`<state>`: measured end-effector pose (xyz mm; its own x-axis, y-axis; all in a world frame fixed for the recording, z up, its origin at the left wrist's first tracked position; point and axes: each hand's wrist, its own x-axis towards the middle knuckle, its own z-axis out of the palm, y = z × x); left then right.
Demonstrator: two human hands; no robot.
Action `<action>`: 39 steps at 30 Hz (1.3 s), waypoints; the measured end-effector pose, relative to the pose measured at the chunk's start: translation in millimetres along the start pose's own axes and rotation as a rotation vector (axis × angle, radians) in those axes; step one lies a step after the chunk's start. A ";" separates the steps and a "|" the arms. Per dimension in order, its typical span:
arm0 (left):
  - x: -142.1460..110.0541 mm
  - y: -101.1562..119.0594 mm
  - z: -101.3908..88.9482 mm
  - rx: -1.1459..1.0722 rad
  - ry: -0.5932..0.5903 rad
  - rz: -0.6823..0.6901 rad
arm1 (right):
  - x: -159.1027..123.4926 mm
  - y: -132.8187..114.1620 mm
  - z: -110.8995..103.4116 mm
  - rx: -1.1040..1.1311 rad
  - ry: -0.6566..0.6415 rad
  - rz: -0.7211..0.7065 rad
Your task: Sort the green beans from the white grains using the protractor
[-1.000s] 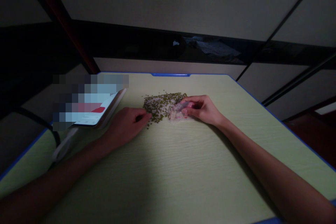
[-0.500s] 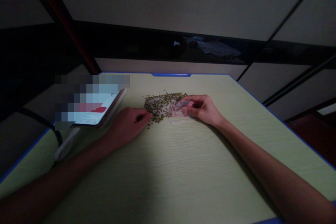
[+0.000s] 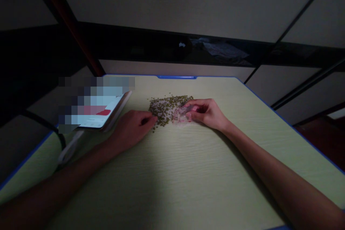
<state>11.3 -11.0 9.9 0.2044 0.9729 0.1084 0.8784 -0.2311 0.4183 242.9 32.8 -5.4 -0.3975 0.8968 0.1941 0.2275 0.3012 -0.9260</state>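
A spread of small green beans (image 3: 163,109) lies on the pale table, between my two hands. At its right end my right hand (image 3: 208,113) pinches a thin clear plastic bag (image 3: 180,115) with pink print, thumb below and fingers above. Part of the crumpled bag is hidden by the fingers. Whether the beans lie in, on or beside the plastic I cannot tell. At the left edge of the beans my left hand (image 3: 134,124) rests on the table, thumb and fingers closed together. What is in that pinch, if anything, is too dark to make out.
A tablet-like device (image 3: 99,115) with a lit, partly blurred screen leans at the left, close to my left hand. A white strap (image 3: 68,151) and a dark cable (image 3: 45,120) run beside it. The table (image 3: 175,172) has a blue edge; cabinet panels stand behind.
My right hand has shifted slightly, and the plastic under its fingers lies a little differently. My left hand keeps its place by the beans. The whole view has moved slightly.
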 end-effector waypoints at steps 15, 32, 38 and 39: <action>0.2 -1.0 0.5 0.003 0.002 0.007 | 1.7 0.0 3.2 -0.024 0.059 -0.007; 0.2 1.2 -0.2 -0.001 -0.004 -0.010 | 7.2 -0.4 10.6 0.014 -0.004 -0.027; -0.1 1.7 -0.3 -0.018 -0.005 -0.013 | 4.4 -6.3 8.9 0.037 -0.048 0.016; -0.2 1.7 -0.3 -0.018 -0.007 -0.012 | 4.1 -6.6 8.6 0.042 -0.057 0.025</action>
<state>12.6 -11.6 10.9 0.1975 0.9755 0.0969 0.8727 -0.2199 0.4359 232.2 31.8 -1.3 -0.4423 0.8836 0.1533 0.2006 0.2641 -0.9434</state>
